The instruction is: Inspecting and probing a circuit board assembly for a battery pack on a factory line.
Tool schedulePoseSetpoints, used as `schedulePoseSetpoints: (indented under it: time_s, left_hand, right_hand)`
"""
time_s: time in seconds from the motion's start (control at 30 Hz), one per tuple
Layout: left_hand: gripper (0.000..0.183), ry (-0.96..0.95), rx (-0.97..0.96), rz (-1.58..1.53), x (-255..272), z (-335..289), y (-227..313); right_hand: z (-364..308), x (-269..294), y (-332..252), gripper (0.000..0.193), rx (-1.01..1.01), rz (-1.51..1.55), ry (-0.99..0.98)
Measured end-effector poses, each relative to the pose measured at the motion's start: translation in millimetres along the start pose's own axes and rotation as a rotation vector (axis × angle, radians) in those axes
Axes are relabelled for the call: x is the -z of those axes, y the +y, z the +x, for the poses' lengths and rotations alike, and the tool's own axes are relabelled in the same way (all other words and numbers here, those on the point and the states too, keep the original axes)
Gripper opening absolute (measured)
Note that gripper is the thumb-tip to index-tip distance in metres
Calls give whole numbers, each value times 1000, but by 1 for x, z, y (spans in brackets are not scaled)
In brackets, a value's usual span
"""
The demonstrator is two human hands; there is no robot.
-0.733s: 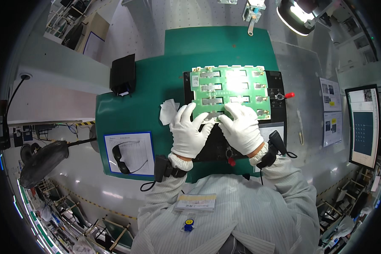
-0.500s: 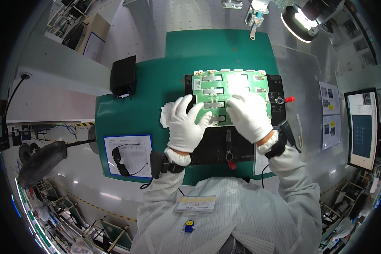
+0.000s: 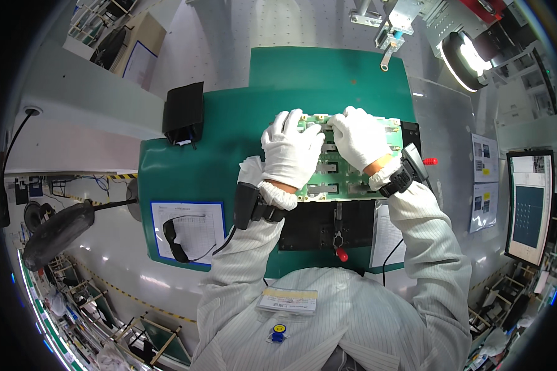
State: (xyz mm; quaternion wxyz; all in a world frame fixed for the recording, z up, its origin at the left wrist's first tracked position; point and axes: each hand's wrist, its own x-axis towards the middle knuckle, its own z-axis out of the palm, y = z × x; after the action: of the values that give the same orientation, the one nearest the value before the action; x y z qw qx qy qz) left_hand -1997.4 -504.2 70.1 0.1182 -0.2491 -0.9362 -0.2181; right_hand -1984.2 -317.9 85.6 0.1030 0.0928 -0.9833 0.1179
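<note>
Both gloved hands lie on a green circuit board [image 3: 337, 179] that sits in a black fixture [image 3: 325, 226] on the green mat [image 3: 229, 148] covering the tabletop [image 3: 272, 25]. The left hand [image 3: 291, 154] rests flat over the board's left part, its fingers [image 3: 288, 123] spread and released, tips reaching the far edge. The right hand [image 3: 359, 139] lies just beside it, over the board's far middle, fingers curled downward onto the board; whether they pinch anything there cannot be told. The two hands nearly touch. Each wrist wears a black strap, the left one [image 3: 250, 207] with a cable running off it, the right one [image 3: 402, 176] near a red knob [image 3: 430, 161] at the fixture's right side. A red-handled clamp [image 3: 339, 250] sits at the fixture's near edge. A white cloth [image 3: 250, 170] peeks out beside the left wrist. Left of the arms, dark glasses [image 3: 176, 238] lie on a blue-bordered sheet [image 3: 189, 226], and a black box [image 3: 182, 114] stands at the mat's far left corner. A ring lamp [image 3: 467, 59] glows at upper right.
</note>
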Motion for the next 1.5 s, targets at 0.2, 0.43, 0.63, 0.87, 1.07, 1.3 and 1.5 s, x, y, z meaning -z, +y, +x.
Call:
schedulePoseSetpoints:
  time_s: [0.2, 0.43, 0.63, 0.87, 1.07, 1.3, 1.5]
  left_hand:
    - [28, -56, -19, 17, 0, 6, 1]
    - [27, 87, -37, -57, 24, -1, 11]
    - [22, 324, 24, -69, 41, -81, -13]
    - [25, 60, 232, 90, 9, -266, -29]
    - [32, -69, 292, 35, -22, -337, -24]
    - [25, 21, 243, 185, -38, -345, -17]
    - [23, 31, 254, 133, -38, -346, -20]
  right_hand:
    - [1, -1, 0, 11, -23, 22, 11]
    - [-20, 31, 2, 10, -19, 73, 117]
    - [-148, 68, 25, 18, -135, 353, 371]
    - [-382, 19, 55, 53, -444, 11, 72]
    - [-458, -19, 66, 72, -447, -18, -158]
    - [-450, -32, 73, 73, -416, -15, -137]
    - [-454, -38, 75, 65, -352, -26, -71]
